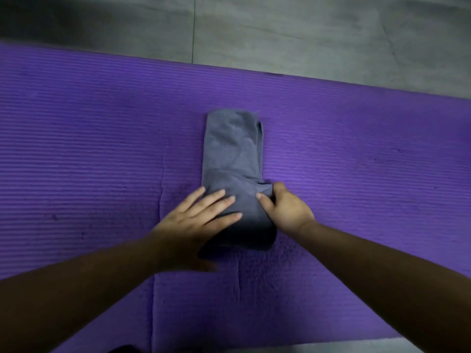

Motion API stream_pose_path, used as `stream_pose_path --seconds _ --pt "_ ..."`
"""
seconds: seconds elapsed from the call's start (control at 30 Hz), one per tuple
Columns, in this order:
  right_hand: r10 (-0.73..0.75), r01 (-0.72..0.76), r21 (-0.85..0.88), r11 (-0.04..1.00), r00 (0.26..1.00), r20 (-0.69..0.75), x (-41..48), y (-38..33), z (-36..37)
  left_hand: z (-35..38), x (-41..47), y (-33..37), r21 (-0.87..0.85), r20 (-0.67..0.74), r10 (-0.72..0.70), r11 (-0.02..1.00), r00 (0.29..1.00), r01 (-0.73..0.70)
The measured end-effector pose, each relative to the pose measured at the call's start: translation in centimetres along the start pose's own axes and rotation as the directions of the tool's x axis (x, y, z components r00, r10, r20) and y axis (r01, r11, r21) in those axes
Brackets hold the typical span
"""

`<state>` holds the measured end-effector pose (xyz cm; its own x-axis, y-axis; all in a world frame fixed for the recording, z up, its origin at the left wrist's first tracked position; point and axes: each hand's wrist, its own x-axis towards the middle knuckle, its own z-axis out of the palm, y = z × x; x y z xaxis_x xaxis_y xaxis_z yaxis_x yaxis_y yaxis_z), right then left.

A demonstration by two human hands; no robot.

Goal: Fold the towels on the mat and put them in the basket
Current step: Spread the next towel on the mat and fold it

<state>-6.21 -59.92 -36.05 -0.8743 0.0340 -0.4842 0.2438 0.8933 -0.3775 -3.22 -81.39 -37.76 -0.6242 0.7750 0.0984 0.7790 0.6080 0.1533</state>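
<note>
The grey towel [233,149], folded into a long narrow strip with a thicker fold at its near end, lay lengthwise in the middle of the ribbed purple mat [102,149]. The left hand [196,220] pressed flat on that near end with straight fingers, while the right hand [285,210] pinched the fold's right edge.

grey towel [233,149]; purple ribbed mat [102,149]; grey floor [305,34]
</note>
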Motion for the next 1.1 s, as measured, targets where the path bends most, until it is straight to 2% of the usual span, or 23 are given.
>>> stream_pose_path --seconds 0.03,0.07,0.1,0.17,0.2,0.27,0.37,0.43,0.53,0.6,0.67,0.73,0.77,0.83,0.9,1.0,1.03,1.1 --pt "-0.035 0.035 -0.006 0.999 0.999 -0.04 0.1 0.1 -0.1 0.4 -0.2 -0.2 0.018 0.077 -0.006 1.0 0.997 0.005" --pt "-0.107 0.108 0.0 0.994 0.984 -0.143 0.2 0.2 0.0 0.7 -0.3 -0.4 0.038 0.118 -0.015 0.999 0.993 0.011" --pt "-0.215 0.222 -0.011 0.975 0.932 -0.291 0.2 0.3 0.0 0.9 -0.3 -0.6 0.058 0.12 -0.031 0.998 0.992 0.025" --pt "-0.451 0.438 -0.137 0.888 0.778 -0.437 -0.2 0.7 0.3 0.9 -0.1 -1.1 0.07 0.055 -0.056 0.996 0.997 0.052" --pt "-0.555 0.523 -0.2 0.828 0.719 -0.418 -0.5 1.1 0.4 0.9 -0.1 -1.3 0.069 0.021 -0.06 0.996 0.998 0.058" --pt "-0.687 0.623 -0.288 0.727 0.669 -0.284 -1.1 2.5 0.7 0.8 -0.2 -1.5 0.053 0.004 -0.07 0.996 0.998 0.07" --pt "-0.754 0.644 -0.496 0.583 0.656 -0.034 -1.5 3.8 0.6 0.1 0.0 -1.7 0.039 0.004 -0.048 0.998 0.999 0.047" --pt "-0.747 0.641 -0.551 0.534 0.663 0.047 -1.1 3.5 0.4 -0.4 0.3 -2.0 0.033 -0.047 -0.045 0.998 0.998 0.046" --pt "-0.761 0.676 -0.555 0.484 0.639 0.115 -0.4 2.5 0.1 -1.0 0.4 -2.6 -0.07 -0.075 -0.049 0.997 0.996 0.044" --pt "-0.774 0.733 -0.47 0.492 0.615 0.15 -0.5 2.4 0.3 -1.4 -0.1 -2.6 -0.179 -0.059 -0.058 0.983 0.997 0.047" --pt "-0.785 0.774 -0.326 0.542 0.605 0.13 -1.2 2.4 0.9 -1.7 -0.8 -2.0 -0.321 -0.053 -0.086 0.945 0.995 0.065" --pt "-0.773 0.772 -0.127 0.622 0.632 0.055 -2.5 2.4 1.6 -2.3 -1.8 -0.6 -0.523 -0.023 -0.23 0.832 0.973 0.184" --pt "-0.758 0.758 -0.022 0.652 0.652 0.011 -3.2 2.3 2.0 -2.7 -2.4 0.0 -0.631 0.018 -0.358 0.721 0.934 0.288" --pt "-0.719 0.72 0.091 0.688 0.694 -0.045 -4.3 1.9 2.3 -3.2 -3.3 1.3 -0.777 0.204 -0.552 0.41 0.808 0.477" --pt "-0.629 0.627 0.087 0.774 0.777 -0.006 -4.6 0.5 1.8 -2.8 -3.0 2.0 -0.888 0.232 -0.652 0.161 0.722 0.431" --pt "-0.372 0.359 0.118 0.926 0.921 0.114 -3.4 -1.8 0.4 -2.5 -1.0 1.6 -0.935 0.213 -0.797 0.001 0.564 0.355" --pt "-0.316 0.297 0.145 0.944 0.94 0.13 -2.7 -2.5 0.1 -2.9 -0.3 1.2 -0.933 0.23 -0.801 -0.019 0.553 0.359" --pt "-0.248 0.227 0.19 0.955 0.964 0.097 -1.3 -3.3 -0.2 -3.2 0.4 0.0 -0.924 0.248 -0.759 0.002 0.602 0.383"
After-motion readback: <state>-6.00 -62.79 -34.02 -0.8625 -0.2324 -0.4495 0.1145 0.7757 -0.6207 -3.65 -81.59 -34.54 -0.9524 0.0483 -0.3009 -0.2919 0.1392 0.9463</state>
